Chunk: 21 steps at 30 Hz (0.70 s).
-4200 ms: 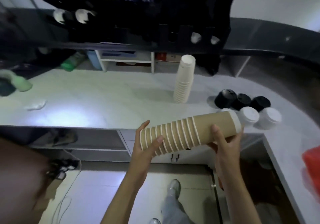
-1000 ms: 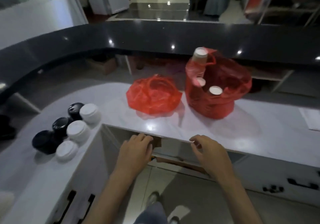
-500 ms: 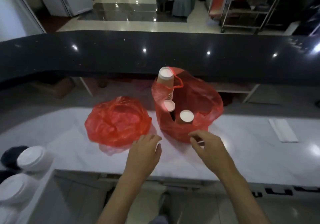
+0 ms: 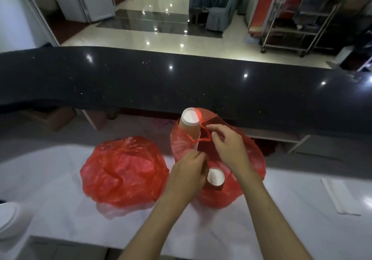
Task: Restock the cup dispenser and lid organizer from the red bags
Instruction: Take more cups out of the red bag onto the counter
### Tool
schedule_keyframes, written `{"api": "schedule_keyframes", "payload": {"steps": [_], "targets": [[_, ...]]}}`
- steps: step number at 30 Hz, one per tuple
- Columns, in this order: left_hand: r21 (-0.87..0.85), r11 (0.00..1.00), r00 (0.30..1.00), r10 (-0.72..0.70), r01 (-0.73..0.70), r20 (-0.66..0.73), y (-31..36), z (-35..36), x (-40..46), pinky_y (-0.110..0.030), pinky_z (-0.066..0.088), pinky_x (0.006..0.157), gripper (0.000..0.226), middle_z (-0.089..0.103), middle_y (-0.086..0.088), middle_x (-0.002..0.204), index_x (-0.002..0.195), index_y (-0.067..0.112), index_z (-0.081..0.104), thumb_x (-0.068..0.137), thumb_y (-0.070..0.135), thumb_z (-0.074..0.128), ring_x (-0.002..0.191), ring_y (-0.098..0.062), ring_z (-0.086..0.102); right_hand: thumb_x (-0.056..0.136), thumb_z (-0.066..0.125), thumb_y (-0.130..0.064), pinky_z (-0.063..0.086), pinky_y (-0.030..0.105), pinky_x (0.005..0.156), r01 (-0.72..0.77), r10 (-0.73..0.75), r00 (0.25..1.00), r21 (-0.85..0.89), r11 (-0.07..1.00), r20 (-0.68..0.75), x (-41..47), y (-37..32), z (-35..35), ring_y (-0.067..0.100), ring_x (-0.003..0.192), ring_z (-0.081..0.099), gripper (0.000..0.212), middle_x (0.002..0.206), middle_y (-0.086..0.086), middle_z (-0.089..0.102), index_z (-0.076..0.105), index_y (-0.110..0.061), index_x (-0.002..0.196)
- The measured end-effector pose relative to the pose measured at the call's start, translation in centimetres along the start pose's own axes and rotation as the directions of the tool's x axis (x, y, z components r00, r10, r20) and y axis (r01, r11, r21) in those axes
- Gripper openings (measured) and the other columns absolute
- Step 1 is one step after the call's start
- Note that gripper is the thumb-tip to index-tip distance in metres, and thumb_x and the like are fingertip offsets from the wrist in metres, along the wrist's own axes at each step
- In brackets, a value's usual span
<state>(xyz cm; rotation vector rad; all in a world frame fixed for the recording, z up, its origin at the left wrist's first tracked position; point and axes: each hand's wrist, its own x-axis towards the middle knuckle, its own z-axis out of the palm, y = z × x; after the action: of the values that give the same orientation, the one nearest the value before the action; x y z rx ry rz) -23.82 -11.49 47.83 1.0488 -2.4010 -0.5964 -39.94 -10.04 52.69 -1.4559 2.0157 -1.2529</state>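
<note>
White counter (image 4: pixel 60 179) holds two red bags: a closed bag (image 4: pixel 122 169) left, an open bag (image 4: pixel 249 159) with two cup stacks (image 4: pixel 190 124); my left hand (image 4: pixel 187 173) and right hand (image 4: pixel 227 147) pinch its rim

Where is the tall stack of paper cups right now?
In the head view the tall stack of paper cups stands upright in the open red bag at centre, its top poking out just left of the right hand, below the black counter ledge.

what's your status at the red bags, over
Left hand reaching into open red bag, grip hidden. Right hand pinching bag handle. Tall cup stack through handle loop, may snag. Second bag untouched.
</note>
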Motion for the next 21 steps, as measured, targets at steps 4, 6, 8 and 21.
{"api": "schedule_keyframes", "payload": {"steps": [4,6,8,21], "targets": [[0.048,0.999,1.0,-0.01,0.011,-0.011,-0.8,0.9,1.2,-0.04,0.055,0.093,0.032,0.061,-0.006,0.134,0.121,0.014,0.068,0.089,0.014,0.062,0.127,-0.026,0.056,0.102,0.051,-0.004,0.053,0.022,0.098,0.044,-0.048,0.997,0.067,0.997,0.053,1.8,0.2,0.8,-0.003,0.113,0.065,0.037,0.118,-0.017,0.073,0.075,-0.024,0.122],[0.029,0.999,0.997,-0.015,0.017,-0.073,-0.6,0.4,1.4,-0.04,0.047,0.111,0.047,0.052,-0.009,0.15,0.136,0.014,0.062,0.088,0.012,0.062,0.141,-0.025,0.045,0.101,0.051,-0.002,0.052,0.023,0.1,0.084,-0.091,0.994,0.121,0.989,0.059,2.6,0.1,1.0,-0.003,0.116,0.065,0.038,0.119,-0.017,0.073,0.074,-0.022,0.124],[0.005,1.0,0.985,-0.02,0.022,-0.171,-0.3,-0.7,1.8,-0.037,0.038,0.119,0.057,0.045,-0.006,0.156,0.146,0.016,0.055,0.09,0.01,0.063,0.146,-0.023,0.039,0.101,0.053,0.0,0.052,0.028,0.104,0.132,-0.141,0.989,0.165,0.977,0.046,3.6,0.1,1.2,0.002,0.12,0.065,0.037,0.124,-0.014,0.072,0.073,-0.019,0.125],[-0.053,0.995,0.904,-0.102,0.088,-0.415,-4.4,-3.4,8.2,-0.031,0.047,0.111,0.04,0.061,0.002,0.145,0.139,0.013,0.064,0.1,0.007,0.06,0.135,-0.013,0.052,0.093,0.079,-0.025,0.048,0.034,0.11,0.389,-0.403,0.889,0.105,0.915,0.216,8.4,0.9,3.4,0.009,0.13,0.057,0.043,0.131,-0.01,0.065,0.066,-0.019,0.134]]}}
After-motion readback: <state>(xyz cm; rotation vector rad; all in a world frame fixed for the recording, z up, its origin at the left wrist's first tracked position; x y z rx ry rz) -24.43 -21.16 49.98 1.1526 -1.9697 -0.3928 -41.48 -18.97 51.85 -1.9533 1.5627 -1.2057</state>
